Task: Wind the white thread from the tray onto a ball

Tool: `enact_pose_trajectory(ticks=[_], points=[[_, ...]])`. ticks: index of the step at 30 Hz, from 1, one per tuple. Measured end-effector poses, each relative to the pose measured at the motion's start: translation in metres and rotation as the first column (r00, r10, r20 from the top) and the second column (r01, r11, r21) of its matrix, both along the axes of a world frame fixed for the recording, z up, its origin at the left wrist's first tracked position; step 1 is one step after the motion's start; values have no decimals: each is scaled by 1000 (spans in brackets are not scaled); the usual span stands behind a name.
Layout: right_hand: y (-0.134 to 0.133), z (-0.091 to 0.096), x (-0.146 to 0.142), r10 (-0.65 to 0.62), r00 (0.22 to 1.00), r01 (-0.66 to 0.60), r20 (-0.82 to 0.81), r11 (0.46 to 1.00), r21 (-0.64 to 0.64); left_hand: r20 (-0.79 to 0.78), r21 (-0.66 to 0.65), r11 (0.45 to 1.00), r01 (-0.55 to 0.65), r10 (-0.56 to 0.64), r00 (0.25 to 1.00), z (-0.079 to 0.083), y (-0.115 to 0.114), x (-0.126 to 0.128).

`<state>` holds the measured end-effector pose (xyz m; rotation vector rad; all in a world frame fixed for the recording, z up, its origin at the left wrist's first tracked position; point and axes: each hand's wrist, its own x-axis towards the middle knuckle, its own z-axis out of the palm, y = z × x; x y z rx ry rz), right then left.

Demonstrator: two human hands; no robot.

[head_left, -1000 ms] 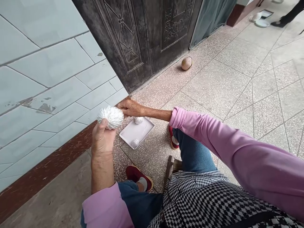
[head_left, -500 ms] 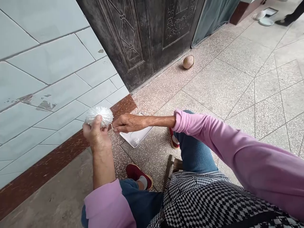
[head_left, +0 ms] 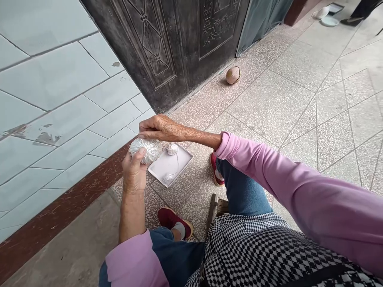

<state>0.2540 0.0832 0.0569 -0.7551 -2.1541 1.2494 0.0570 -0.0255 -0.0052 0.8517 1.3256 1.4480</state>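
Note:
A round white pompom of many fine strands (head_left: 149,150) is held in my left hand (head_left: 134,169), the thumb pressed on its near side. My right hand (head_left: 158,128) is at the pompom's upper edge with its fingers curled in a pinch. What those fingers hold, if anything, is hidden. Below and behind the pompom, a shallow white tray (head_left: 183,165) lies on the floor. In it are a small whitish ball (head_left: 172,149) and a little white tuft (head_left: 168,177), with a thin strand running between them.
A tiled wall (head_left: 60,95) rises on the left, beside a dark carved door (head_left: 179,48). A pinkish ball (head_left: 233,75) rests on the speckled floor near the door. My red shoes (head_left: 175,221) flank the floor by the tray. Farther off, a pale dish (head_left: 329,21) sits near another person's foot (head_left: 351,20).
My left hand has moved right with the pompom. My right hand has risen from beside the pompom to its top edge. More of the tray and the small ball now show.

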Motion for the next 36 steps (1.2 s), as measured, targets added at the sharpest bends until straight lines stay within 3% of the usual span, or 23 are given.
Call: enact_pose_trajectory(ticks=[5,10,14,17,20,23,26,30,36], points=[[-4,1,-2,-23,1000,23,5,1000,-11,-65,-37,996,80,-83,994,-11,3,-13],[-2,-9,-7,-15,1000,15,20,1000,27,-100,-55,998,32,-38,994,-18,8,-19],[20,-32,-10,53,996,-53,-74,999,-2,-47,-24,1000,14,-15,999,-8,4,-10],[36,-53,-14,68,977,-89,-204,991,-96,24,11,999,49,-49,998,3,-2,-2],[40,-68,-21,54,975,-96,-217,977,-188,56,49,997,52,-54,997,12,-6,3],[31,-73,-30,28,993,-56,-113,967,-250,62,94,995,16,-22,998,16,-5,3],[15,-67,-40,48,999,-46,9,981,-191,71,149,988,-39,29,997,16,0,-4],[-13,-57,-48,157,975,-151,158,987,-50,77,207,968,-141,128,989,9,9,-18],[-43,-48,-49,252,939,-268,236,963,37,83,158,947,-279,269,960,-4,16,-32]])
